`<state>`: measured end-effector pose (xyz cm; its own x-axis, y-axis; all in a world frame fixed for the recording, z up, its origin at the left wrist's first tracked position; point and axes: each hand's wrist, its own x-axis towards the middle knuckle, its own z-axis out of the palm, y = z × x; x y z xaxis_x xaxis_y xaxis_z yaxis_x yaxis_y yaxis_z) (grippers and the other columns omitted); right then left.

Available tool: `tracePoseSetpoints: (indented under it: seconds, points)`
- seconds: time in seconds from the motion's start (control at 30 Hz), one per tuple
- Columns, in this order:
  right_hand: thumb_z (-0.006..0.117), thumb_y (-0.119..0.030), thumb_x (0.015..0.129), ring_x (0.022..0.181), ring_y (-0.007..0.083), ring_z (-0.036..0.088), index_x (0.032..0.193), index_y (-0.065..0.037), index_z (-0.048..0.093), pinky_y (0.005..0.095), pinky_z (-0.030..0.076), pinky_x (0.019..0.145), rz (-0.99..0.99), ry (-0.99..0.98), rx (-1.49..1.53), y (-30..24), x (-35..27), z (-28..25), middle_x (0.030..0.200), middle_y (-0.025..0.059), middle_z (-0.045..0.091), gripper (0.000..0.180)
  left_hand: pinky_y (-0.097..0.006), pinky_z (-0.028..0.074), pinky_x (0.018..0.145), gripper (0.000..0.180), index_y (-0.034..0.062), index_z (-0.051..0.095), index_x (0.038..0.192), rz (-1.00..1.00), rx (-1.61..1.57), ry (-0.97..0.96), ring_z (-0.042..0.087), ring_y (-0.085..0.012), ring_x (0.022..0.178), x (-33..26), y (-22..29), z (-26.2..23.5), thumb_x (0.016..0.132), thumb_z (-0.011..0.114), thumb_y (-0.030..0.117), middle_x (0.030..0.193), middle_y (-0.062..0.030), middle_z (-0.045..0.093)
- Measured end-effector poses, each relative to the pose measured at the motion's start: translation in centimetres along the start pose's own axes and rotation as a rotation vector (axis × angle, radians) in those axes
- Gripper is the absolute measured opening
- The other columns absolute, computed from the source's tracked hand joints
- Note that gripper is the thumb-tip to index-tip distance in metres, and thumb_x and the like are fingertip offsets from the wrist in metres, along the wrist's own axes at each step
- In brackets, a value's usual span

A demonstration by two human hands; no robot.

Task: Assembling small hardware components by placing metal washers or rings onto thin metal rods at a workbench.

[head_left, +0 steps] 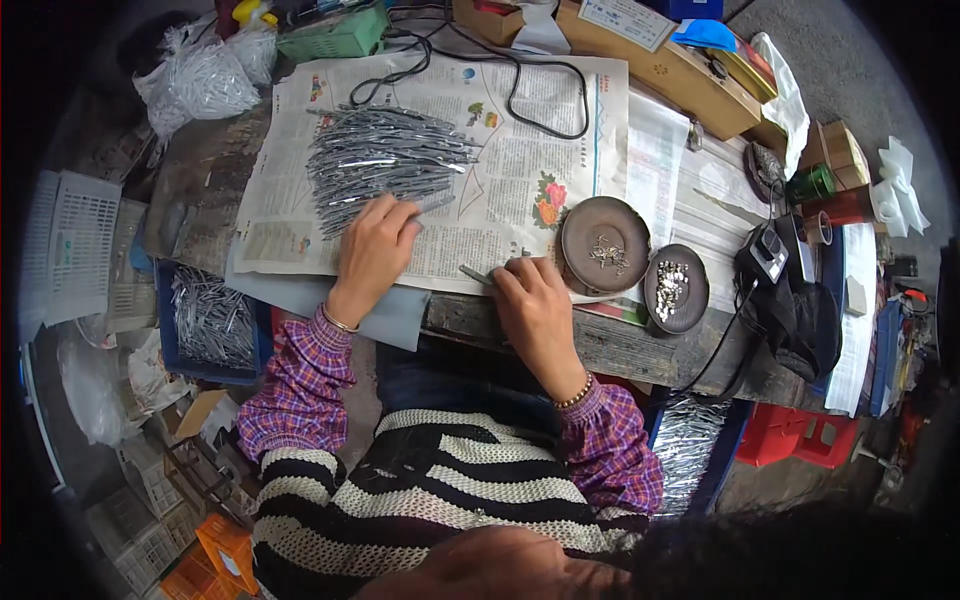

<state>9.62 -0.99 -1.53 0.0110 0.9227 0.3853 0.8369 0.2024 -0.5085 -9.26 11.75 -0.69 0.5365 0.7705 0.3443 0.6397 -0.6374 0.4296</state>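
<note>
A pile of slender grey metal pieces (385,160) lies on newspaper (500,210) spread over the worktable. My left hand (375,255) is at the near edge of this pile, fingers bent together on one metal piece (437,204) that juts out to the right. Closer to the table's front edge, my right hand (535,305) pinches another slender metal piece (476,274), which points left from the fingertips. Just right of that hand sits a round brown dish (590,225) with tiny brass-coloured parts (608,253). A smaller brown dish (690,315) beside it holds small shiny pieces (671,290).
A black cable (585,110) loops across the newspaper's far side near a green box (335,38). Blue bins of metal pieces stand below the table at left (215,375) and right (655,440). A black device (765,255) and black bag (805,330) occupy the right end.
</note>
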Motion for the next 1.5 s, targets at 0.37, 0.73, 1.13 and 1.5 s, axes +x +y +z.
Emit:
tracePoseSetpoints:
  seconds: [0.37, 0.73, 1.13, 1.5]
  points:
    - [0.065, -0.005, 0.066, 0.077, 0.025, 0.052, 0.083, -0.005, 0.059, 0.0352, 0.043, 0.069, -0.05, 0.01, -0.091, 0.0, 0.6, 0.6, 0.08, 0.0065, 0.054, 0.018, -0.038, 0.046, 0.066, 0.008, 0.0035, 0.06, 0.085, 0.028, 0.055, 0.028, 0.056, -0.0288, 0.078, 0.1, -0.1, 0.7, 0.077, 0.06, 0.004, 0.082, -0.0095, 0.053]
    - [0.059, -0.001, 0.07, 0.084, 0.0265, 0.055, 0.089, -0.003, 0.059, 0.0366, 0.046, 0.072, -0.001, 0.084, 0.03, 1.0, 0.5, -0.3, 0.089, 0.009, 0.057, 0.02, -0.039, 0.045, 0.067, 0.011, 0.0029, 0.058, 0.084, 0.221, 0.023, 0.008, 0.055, -0.0306, 0.079, 1.3, 2.7, -0.8, 0.073, 0.06, 0.0, 0.084, -0.011, 0.054]
    - [0.046, -0.023, 0.098, 0.071, 0.0081, 0.055, 0.136, 0.002, 0.039, 0.0196, 0.045, 0.061, 0.682, -0.106, 1.701, 2.1, -6.0, -3.9, 0.094, 0.005, 0.06, 0.046, -0.039, 0.048, 0.071, 0.031, 0.0057, 0.065, 0.097, 0.801, -0.315, -0.213, 0.059, -0.0298, 0.085, 2.4, 11.9, 0.6, 0.066, 0.064, 0.001, 0.094, -0.0109, 0.059]
    - [0.05, -0.012, 0.095, 0.059, 0.0064, 0.051, 0.131, 0.001, 0.044, 0.0183, 0.039, 0.052, 0.86, 0.072, 1.612, 1.3, -10.9, -5.1, 0.088, 0.006, 0.062, 0.039, -0.028, 0.048, 0.07, 0.021, -0.0013, 0.064, 0.099, 0.2, -0.799, -0.593, 0.062, -0.0162, 0.076, 5.1, 16.3, 2.3, 0.08, 0.057, -0.005, 0.083, -0.0099, 0.066]
